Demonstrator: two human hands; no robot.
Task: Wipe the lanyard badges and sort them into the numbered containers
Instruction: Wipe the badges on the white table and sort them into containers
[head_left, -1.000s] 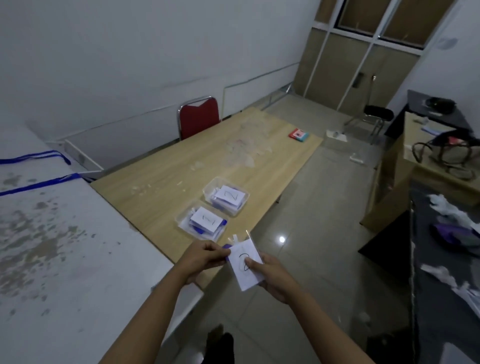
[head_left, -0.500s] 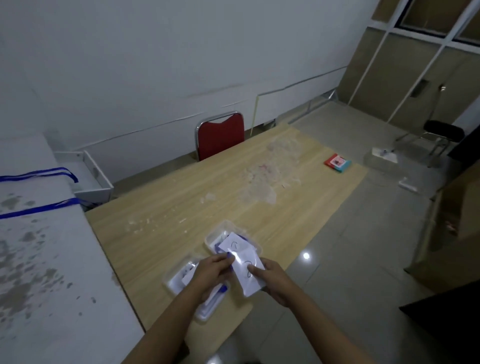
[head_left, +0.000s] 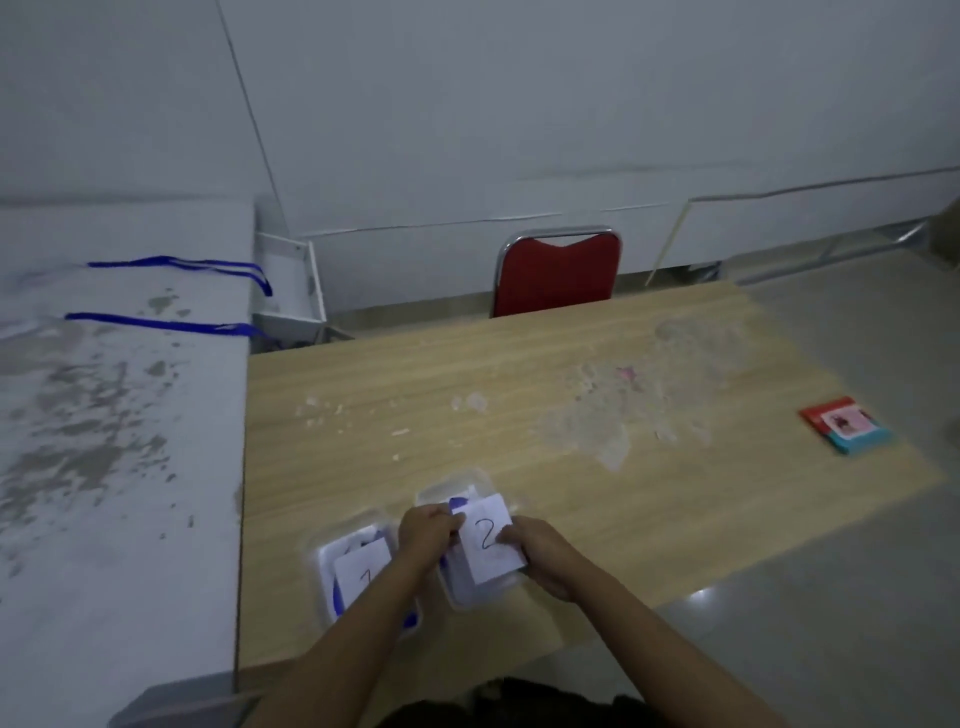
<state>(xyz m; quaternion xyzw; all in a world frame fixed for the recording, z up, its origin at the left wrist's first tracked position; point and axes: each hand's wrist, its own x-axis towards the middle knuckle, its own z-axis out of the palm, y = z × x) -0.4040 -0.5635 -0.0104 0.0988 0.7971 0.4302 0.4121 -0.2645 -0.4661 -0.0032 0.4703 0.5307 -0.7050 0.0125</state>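
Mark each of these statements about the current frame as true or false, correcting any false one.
1. Both hands hold a paper marked "2". True: the left hand and right hand pinch the paper marked 2.
2. That paper is over the left-hand container. False: it is over the right container; the left container holds a paper marked 1.
3. The chair behind the table is blue. False: the chair is red.
4. Blue lanyards lie on the grey surface to the left. True: the lanyards lie on the grey surface.
5. A red and teal box sits near the table's right end. True: the box lies on the table.
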